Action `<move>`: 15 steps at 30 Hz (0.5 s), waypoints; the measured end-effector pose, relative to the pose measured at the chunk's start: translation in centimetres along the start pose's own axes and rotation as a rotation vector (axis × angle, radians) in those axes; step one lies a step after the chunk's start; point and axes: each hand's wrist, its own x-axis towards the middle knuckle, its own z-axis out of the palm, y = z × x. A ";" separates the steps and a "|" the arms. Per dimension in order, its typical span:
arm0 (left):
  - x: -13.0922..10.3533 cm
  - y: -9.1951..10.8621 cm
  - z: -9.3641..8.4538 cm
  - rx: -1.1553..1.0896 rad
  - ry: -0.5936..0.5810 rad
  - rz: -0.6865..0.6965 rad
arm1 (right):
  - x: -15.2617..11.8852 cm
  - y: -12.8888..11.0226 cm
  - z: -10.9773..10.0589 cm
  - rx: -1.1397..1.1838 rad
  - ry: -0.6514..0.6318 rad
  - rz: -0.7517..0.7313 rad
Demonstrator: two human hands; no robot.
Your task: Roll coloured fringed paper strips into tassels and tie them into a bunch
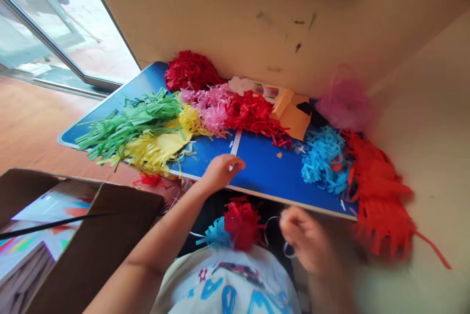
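My left hand [222, 171] is raised over the front edge of the blue table, fingers curled together in a pinch. A tiny white bit shows at its fingertips, too small to name. Lower and to the right, my right hand [303, 235] is closed and somewhat blurred. Thin white string [267, 230] runs up to its fingers, and a loop of it hangs below them. In my lap, between the hands, lies a bunch of fringed red paper [242, 223] beside fringed light-blue paper [219, 233].
On the blue table [257, 164] lie fringed green [143, 118], yellow [157, 147], pink [211, 103], red [253, 113] and blue [325, 157] paper. Orange-red fringe [382, 191] hangs off its right end. A cardboard box [91, 245] stands at lower left. A wall rises behind.
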 end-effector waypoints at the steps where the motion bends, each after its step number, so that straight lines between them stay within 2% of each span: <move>1: 1.9 -1.3 -0.4 0.067 0.068 -0.057 | 0.4 0.0 0.3 0.013 -0.039 0.009; 3: 4.9 -3.7 -0.8 0.142 0.156 -0.121 | 1.3 0.1 1.0 0.026 -0.110 0.012; 5: 6.7 -5.5 -0.9 0.182 0.222 -0.151 | 2.0 0.1 1.5 0.033 -0.136 0.017; 8: 7.6 -6.6 -1.3 0.194 0.285 -0.142 | 2.4 0.2 1.9 0.053 -0.139 0.027; 10: 7.7 -6.7 -2.3 0.178 0.327 -0.120 | 2.4 0.5 2.0 0.052 -0.137 0.028; 11: 7.6 -6.5 -3.0 0.119 0.408 -0.107 | 2.4 0.7 2.0 0.048 -0.131 0.027; 12: 7.5 -6.2 -3.9 0.010 0.544 -0.091 | 2.4 1.0 1.9 0.044 -0.118 0.025; 15: 6.2 -4.3 -6.2 -0.505 1.112 0.014 | 2.2 1.8 1.7 0.077 0.028 -0.010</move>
